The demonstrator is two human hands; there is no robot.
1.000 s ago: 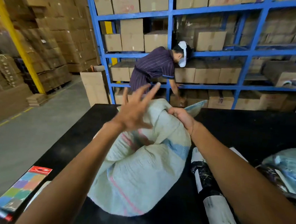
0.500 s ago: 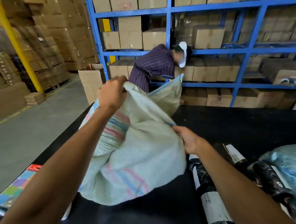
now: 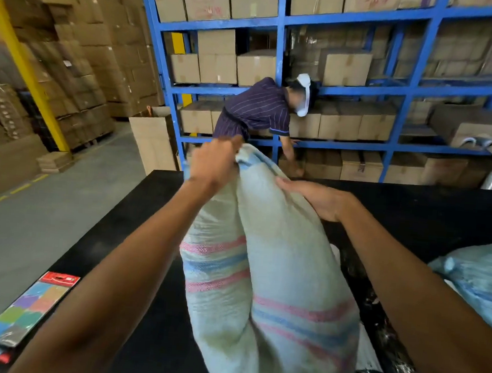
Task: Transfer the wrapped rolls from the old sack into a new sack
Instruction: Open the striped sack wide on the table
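Observation:
A pale green woven sack point(image 3: 274, 264) with pink and blue stripes hangs lifted over the black table point(image 3: 125, 224). My left hand point(image 3: 214, 162) grips the sack's top edge in a fist at its highest point. My right hand point(image 3: 319, 198) lies on the sack's upper right side, fingers fairly straight along the fabric. Black wrapped rolls point(image 3: 374, 335) with white labels lie on the table to the right, mostly hidden behind the sack and my right forearm. A second light-blue sack point(image 3: 477, 278) lies at the table's right edge.
A colour swatch card point(image 3: 26, 313) with a red header lies at the table's left front. Beyond the table a person point(image 3: 258, 111) bends at the blue shelving point(image 3: 278, 80) full of cardboard boxes. Stacked cartons and a yellow post point(image 3: 29, 66) stand at left.
The sack has been pulled up and closer, now hanging tall in front of me. My left hand kept its grip on the top edge; my right hand moved up onto the sack's upper side.

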